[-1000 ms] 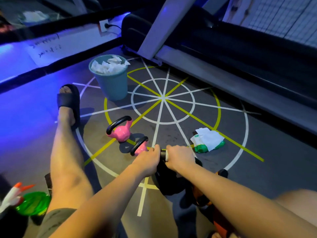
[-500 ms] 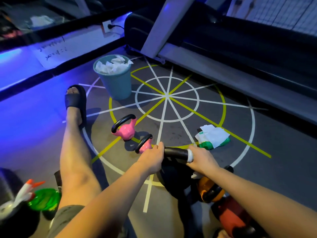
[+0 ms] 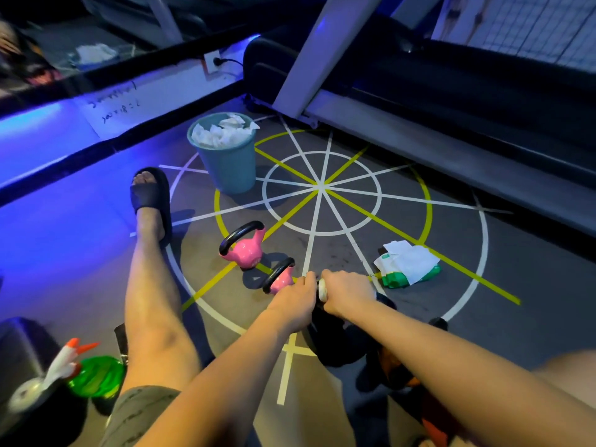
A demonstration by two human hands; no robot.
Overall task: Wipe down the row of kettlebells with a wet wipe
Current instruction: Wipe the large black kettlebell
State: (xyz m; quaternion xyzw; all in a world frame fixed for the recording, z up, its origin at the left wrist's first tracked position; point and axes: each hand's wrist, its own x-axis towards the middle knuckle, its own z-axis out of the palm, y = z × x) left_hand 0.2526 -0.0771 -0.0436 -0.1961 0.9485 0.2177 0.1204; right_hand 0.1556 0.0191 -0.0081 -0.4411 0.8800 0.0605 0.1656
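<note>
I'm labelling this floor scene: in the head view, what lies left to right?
Green spray bottle → sandalled foot → far pink kettlebell → left hand → right hand, both gripping the black kettlebell handle → pack of wipes. Bin and near pink kettlebell overlap others, so left out.

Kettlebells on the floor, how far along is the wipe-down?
Done: unclear, though the bin holds crumpled wipes. In hand: the left hand grips the black kettlebell by its handle; the right hand wraps a wet wipe round it. Left: possibly the pink kettlebells and the orange kettlebell; their cleanliness doesn't show.
</note>
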